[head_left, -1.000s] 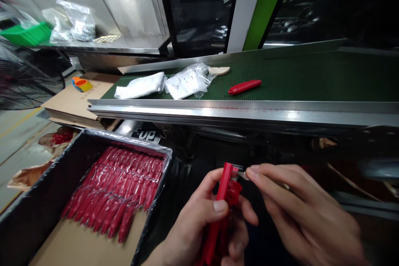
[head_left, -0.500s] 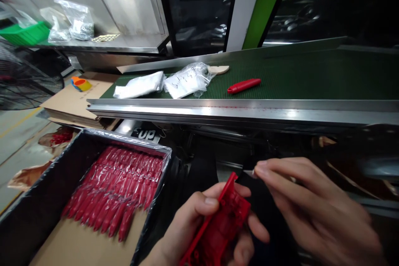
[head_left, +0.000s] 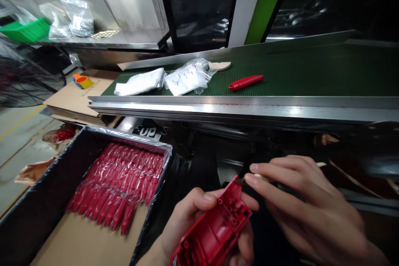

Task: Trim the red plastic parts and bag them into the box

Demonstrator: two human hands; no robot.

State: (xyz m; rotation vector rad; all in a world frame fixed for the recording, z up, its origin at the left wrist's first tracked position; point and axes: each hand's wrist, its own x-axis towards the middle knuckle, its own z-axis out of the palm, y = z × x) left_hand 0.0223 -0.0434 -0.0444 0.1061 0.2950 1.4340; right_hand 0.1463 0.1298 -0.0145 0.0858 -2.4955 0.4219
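Observation:
My left hand [head_left: 193, 212] is closed around a red plastic housing shell [head_left: 215, 224], its hollow inner side with posts and ribs turned up. My thumb presses on one long edge, and the fingers wrap underneath. In my right hand [head_left: 308, 203], thumb and fingers pinch a slim knife-like tool [head_left: 240, 181]. Its thin dark tip is at the shell's narrow upper end and seems to touch the edge. Most of the tool is hidden by the fingers.
A lined box [head_left: 152, 144] of bagged red parts [head_left: 124, 178] stands at left. Across the front runs a green conveyor [head_left: 299, 75] with a metal rail, bearing a red piece [head_left: 246, 82] and plastic bags [head_left: 187, 78]. Stacked cardboard [head_left: 68, 95] and a fan [head_left: 28, 75] are further left.
My right hand has moved slightly left, bringing the tool's tip to the shell's upper end. The shell has turned so more of its inside shows.

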